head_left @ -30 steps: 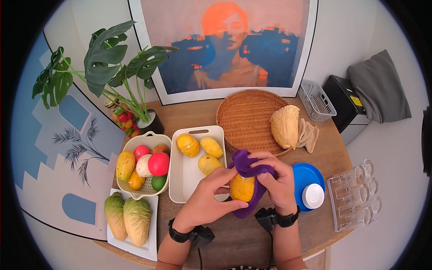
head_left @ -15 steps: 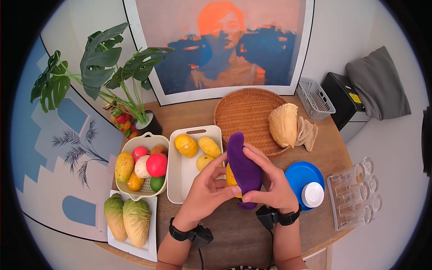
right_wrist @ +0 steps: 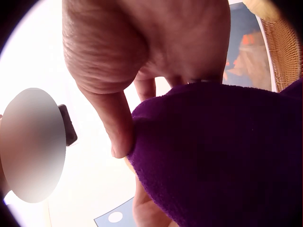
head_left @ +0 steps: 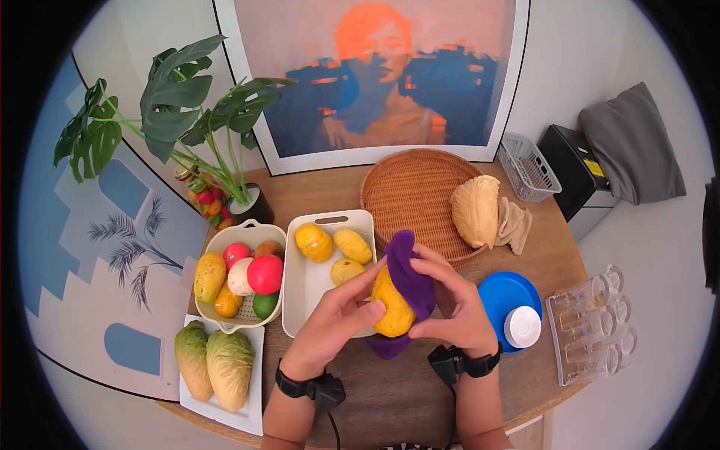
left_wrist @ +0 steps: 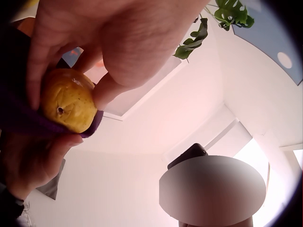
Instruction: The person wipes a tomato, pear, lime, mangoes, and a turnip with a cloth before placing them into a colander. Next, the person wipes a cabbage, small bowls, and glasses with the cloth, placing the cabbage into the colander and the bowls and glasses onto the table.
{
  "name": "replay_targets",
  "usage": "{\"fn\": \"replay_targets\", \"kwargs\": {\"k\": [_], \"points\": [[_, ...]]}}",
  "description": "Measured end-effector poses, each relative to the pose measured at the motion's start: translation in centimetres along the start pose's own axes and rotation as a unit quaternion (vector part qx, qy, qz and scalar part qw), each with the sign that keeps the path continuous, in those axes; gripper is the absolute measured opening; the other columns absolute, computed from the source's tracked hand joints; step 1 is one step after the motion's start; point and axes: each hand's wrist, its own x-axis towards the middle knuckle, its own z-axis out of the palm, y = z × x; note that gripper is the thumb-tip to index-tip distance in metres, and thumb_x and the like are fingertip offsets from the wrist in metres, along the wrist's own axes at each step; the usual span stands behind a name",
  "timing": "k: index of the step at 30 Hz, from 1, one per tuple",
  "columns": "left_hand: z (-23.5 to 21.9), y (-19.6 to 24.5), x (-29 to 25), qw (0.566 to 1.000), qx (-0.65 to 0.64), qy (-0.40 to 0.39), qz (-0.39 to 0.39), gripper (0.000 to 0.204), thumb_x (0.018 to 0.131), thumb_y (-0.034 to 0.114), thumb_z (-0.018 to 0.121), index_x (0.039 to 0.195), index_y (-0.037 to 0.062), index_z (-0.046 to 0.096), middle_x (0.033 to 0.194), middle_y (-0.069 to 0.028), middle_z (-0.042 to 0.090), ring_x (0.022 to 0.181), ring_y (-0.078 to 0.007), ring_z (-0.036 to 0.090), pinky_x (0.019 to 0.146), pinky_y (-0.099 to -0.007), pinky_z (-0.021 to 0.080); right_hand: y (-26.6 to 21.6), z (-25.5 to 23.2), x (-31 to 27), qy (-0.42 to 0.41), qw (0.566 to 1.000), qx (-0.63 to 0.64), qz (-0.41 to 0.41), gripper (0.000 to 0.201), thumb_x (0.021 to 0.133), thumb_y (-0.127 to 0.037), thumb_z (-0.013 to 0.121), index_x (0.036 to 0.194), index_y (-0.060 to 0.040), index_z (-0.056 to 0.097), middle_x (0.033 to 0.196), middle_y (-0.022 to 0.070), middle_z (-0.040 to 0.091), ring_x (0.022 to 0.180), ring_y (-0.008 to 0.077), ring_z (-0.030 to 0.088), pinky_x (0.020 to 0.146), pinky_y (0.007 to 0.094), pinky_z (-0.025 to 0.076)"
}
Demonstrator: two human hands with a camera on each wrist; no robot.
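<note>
My left hand (head_left: 330,324) holds a yellow fruit (head_left: 390,304) between thumb and fingers, above the front of the table. A purple cloth (head_left: 412,283) wraps the fruit's right side, one end standing up and another hanging below. My right hand (head_left: 459,315) grips the cloth against the fruit. In the left wrist view the fruit (left_wrist: 71,104) shows a small dark pit at its end, with the cloth behind it. The cloth (right_wrist: 213,146) hides nearly all of the fruit in the right wrist view, where the right thumb presses its edge.
Left of the hands, a white tray (head_left: 304,306) bears three yellow fruits. Farther left are a basket (head_left: 255,325) of mixed produce and a plate (head_left: 251,379) with two cabbages. A wicker tray (head_left: 405,191) lies behind; a blue plate (head_left: 495,289) and glasses (head_left: 596,322) stand right.
The cloth, first bunched over the fruit's top, was drawn across its front, then shifted back to the right. The fruit's yellow front shows again; both hands have kept hold.
</note>
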Motion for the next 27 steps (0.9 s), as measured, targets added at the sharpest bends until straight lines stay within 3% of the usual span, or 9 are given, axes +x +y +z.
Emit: {"fn": "replay_targets", "kwargs": {"k": [2,6,11,13,15,19,21,25,27], "points": [[-0.1,0.4,-0.3,1.0,-0.01,-0.015,-0.021,0.063,0.098,0.016,0.058,0.149,-0.004,0.029,0.145,-0.0122,0.044,0.131,-0.0184,0.044,0.11,-0.0327,0.034,0.4,-0.6,-0.2,0.016,0.997,0.072,0.007,0.068,0.068,-0.003,0.085,0.13,-0.0044,0.059,0.145,0.0158,0.042,0.133,0.0252,0.043,0.111,0.0368,0.034],[0.0,0.6,-0.6,0.991,-0.093,-0.056,-0.075,0.064,0.099,0.019,0.057,0.15,-0.004,0.026,0.145,-0.0123,0.044,0.132,-0.0194,0.044,0.111,-0.0333,0.034,0.6,-0.8,-0.4,0.045,0.997,0.066,0.0,0.056,0.068,-0.002,0.084,0.121,-0.0018,0.064,0.135,0.0141,0.05,0.124,0.0234,0.051,0.106,0.0354,0.039],[-0.4,-0.8,-0.2,0.979,-0.129,-0.107,-0.112,0.065,0.099,0.021,0.056,0.15,-0.004,0.024,0.145,-0.0128,0.044,0.132,-0.0192,0.045,0.109,-0.033,0.037,1.8,-0.3,-0.4,0.083,0.989,0.107,-0.053,0.049,0.082,-0.035,0.077,0.115,0.0006,0.066,0.12,0.0115,0.055,0.111,0.0211,0.055,0.097,0.0325,0.042],[0.1,-1.0,0.0,0.98,-0.12,-0.108,-0.114,0.066,0.099,0.021,0.056,0.151,-0.004,0.024,0.144,-0.013,0.044,0.132,-0.019,0.045,0.108,-0.0326,0.038,1.6,-0.1,-0.4,0.096,0.991,0.092,-0.026,0.051,0.085,-0.041,0.072,0.115,0.0009,0.066,0.12,0.0113,0.055,0.111,0.0207,0.055,0.097,0.0326,0.042],[0.8,-0.8,0.4,0.994,-0.028,-0.089,-0.055,0.064,0.099,0.02,0.058,0.149,-0.0038,0.026,0.14,-0.0131,0.048,0.127,-0.0188,0.049,0.105,-0.0326,0.041,1.2,0.1,-0.2,0.108,0.991,0.076,0.001,0.055,0.088,-0.047,0.067,0.115,0.0012,0.066,0.12,0.0111,0.056,0.11,0.0204,0.055,0.097,0.0328,0.042],[0.8,-1.2,0.3,0.999,0.0,-0.002,-0.038,0.057,0.098,0.019,0.058,0.145,-0.001,0.033,0.134,-0.0137,0.053,0.12,-0.0205,0.055,0.101,-0.0355,0.045,0.5,1.2,0.7,0.104,0.994,-0.022,-0.017,0.054,0.094,-0.042,0.061,0.125,0.0017,0.06,0.128,0.014,0.054,0.119,0.0243,0.052,0.103,0.0356,0.039],[0.4,-1.4,0.3,0.998,-0.02,0.042,-0.045,0.048,0.099,0.02,0.055,0.14,0.0021,0.036,0.13,-0.013,0.055,0.117,-0.0204,0.058,0.097,-0.0356,0.049,0.4,0.9,0.9,0.072,0.992,-0.092,-0.04,0.057,0.096,-0.035,0.059,0.139,0.0003,0.049,0.142,0.0194,0.046,0.132,0.0299,0.045,0.11,0.0373,0.033],[0.7,-0.9,0.5,0.99,-0.098,0.101,-0.029,0.048,0.099,0.019,0.056,0.14,0.0033,0.035,0.125,-0.0132,0.058,0.114,-0.019,0.058,0.096,-0.0333,0.048,-0.2,1.2,1.0,0.035,0.991,-0.124,-0.036,0.064,0.089,-0.019,0.068,0.145,-0.0013,0.042,0.154,0.0227,0.031,0.142,0.0315,0.033,0.113,0.037,0.029],[0.6,-0.7,0.6,0.983,-0.119,0.139,-0.001,0.048,0.1,0.018,0.056,0.14,0.0044,0.034,0.126,-0.0133,0.056,0.115,-0.0198,0.058,0.096,-0.0348,0.049,-0.5,1.2,0.9,0.021,0.988,-0.149,-0.024,0.066,0.087,-0.016,0.07,0.145,-0.0014,0.042,0.154,0.023,0.032,0.142,0.0317,0.035,0.112,0.0369,0.03]]}}
